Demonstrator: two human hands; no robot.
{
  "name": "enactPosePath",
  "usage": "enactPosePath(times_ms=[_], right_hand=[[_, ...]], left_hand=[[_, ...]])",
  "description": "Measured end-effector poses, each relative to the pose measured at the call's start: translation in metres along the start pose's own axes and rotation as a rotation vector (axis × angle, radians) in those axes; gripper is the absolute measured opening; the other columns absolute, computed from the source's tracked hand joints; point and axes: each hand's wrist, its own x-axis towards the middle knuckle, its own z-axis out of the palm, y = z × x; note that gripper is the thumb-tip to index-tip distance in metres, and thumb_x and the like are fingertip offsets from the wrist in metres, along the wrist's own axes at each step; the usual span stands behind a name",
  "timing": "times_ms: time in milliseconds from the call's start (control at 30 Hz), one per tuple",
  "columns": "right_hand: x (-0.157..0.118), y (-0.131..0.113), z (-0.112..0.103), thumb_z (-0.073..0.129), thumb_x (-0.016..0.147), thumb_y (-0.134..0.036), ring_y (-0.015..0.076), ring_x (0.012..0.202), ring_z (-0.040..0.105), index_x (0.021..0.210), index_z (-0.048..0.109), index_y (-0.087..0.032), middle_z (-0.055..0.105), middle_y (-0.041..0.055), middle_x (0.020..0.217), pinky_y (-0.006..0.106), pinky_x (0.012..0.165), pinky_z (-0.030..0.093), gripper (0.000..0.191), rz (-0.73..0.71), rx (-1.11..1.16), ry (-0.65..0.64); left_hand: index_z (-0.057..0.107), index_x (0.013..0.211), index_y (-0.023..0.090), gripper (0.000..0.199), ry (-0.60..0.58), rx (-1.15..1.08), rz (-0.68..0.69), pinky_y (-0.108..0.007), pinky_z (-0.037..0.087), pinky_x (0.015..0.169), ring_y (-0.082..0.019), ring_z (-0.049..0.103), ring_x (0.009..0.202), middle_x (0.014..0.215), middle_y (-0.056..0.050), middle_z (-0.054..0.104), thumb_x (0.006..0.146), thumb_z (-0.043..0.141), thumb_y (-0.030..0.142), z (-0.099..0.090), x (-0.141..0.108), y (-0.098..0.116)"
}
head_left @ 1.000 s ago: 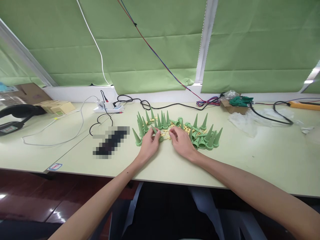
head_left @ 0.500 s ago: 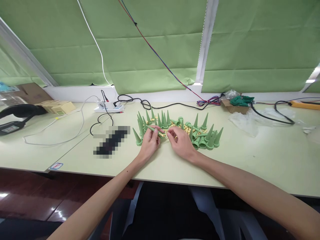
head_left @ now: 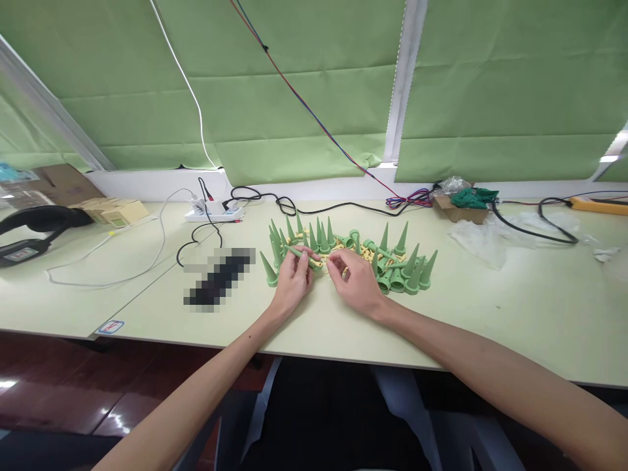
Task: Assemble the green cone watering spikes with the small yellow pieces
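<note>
My left hand (head_left: 293, 278) is closed around a slim green plastic spike (head_left: 300, 253), which lies tilted across the fingers with its wide end towards the right. A small yellow piece (head_left: 318, 264) shows at that end. Just to the right, my right hand (head_left: 358, 280) is closed in a pinch, thumb against forefinger; whatever it grips is too small to make out. A small gap separates the two hands. Behind them lie many loose yellow pieces (head_left: 370, 254). Green spikes stand point-up on the left (head_left: 269, 271) and right (head_left: 428, 271), with others lying on their sides.
Left of the hands a blurred-out dark object (head_left: 219, 278) lies on the table (head_left: 314, 327). Further back are a power strip (head_left: 214, 212) and black cable (head_left: 343, 208). A cardboard box (head_left: 458, 210) and clear plastic bags (head_left: 483, 242) sit at right, headphones (head_left: 44, 222) at far left.
Hardly anything differs. My left hand and the spike in it have shifted very slightly; my right hand keeps its pinch in nearly the same spot.
</note>
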Motion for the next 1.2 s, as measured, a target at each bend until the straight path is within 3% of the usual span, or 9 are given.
enactPosePath(times_ms=[333,400,533,767,1200], right_hand=[[0.001,0.008,0.001,0.044,0.097,-0.027,0.0176,0.082,0.059,0.094,0.058,-0.02,0.064,0.0055,0.092,0.028,0.072,0.044,0.017,0.021,-0.01,-0.027],[0.002,0.01,0.001,0.044,0.097,-0.026,0.0173,0.082,0.059,0.094,0.059,-0.019,0.064,0.0052,0.093,0.028,0.072,0.044,0.016,0.029,-0.008,-0.024],[0.003,0.013,0.0,0.044,0.097,-0.025,0.0174,0.081,0.059,0.094,0.06,-0.019,0.065,0.0047,0.091,0.028,0.072,0.043,0.017,0.063,-0.014,-0.023],[0.004,0.014,0.001,0.045,0.096,-0.025,0.0172,0.077,0.058,0.09,0.06,-0.019,0.065,0.0036,0.085,0.028,0.069,0.042,0.016,0.094,0.003,-0.042],[0.004,0.012,-0.002,0.042,0.097,-0.032,0.0166,0.063,0.055,0.08,0.054,-0.021,0.059,0.0004,0.068,0.027,0.061,0.04,0.023,0.163,0.039,-0.1]], left_hand=[[0.051,0.095,0.021,0.026,-0.05,0.063,-0.022,-0.021,0.034,0.037,-0.006,0.041,0.043,0.074,0.0,0.056,0.092,0.05,0.047,0.0,-0.001,0.001],[0.052,0.098,0.021,0.024,-0.071,0.104,-0.001,-0.021,0.038,0.041,-0.006,0.044,0.047,0.08,0.0,0.058,0.088,0.057,0.042,0.0,-0.002,0.0],[0.054,0.098,0.02,0.023,-0.107,0.216,0.058,-0.022,0.045,0.051,-0.006,0.051,0.058,0.111,-0.006,0.059,0.084,0.062,0.036,-0.001,-0.005,-0.002],[0.057,0.095,0.02,0.016,-0.098,0.325,0.081,-0.022,0.043,0.049,-0.008,0.051,0.056,0.097,-0.004,0.062,0.085,0.06,0.032,-0.001,-0.004,-0.004],[0.06,0.095,0.02,0.015,-0.115,0.428,0.184,-0.024,0.047,0.055,-0.009,0.055,0.059,0.1,-0.003,0.065,0.087,0.058,0.032,-0.001,-0.006,-0.005]])
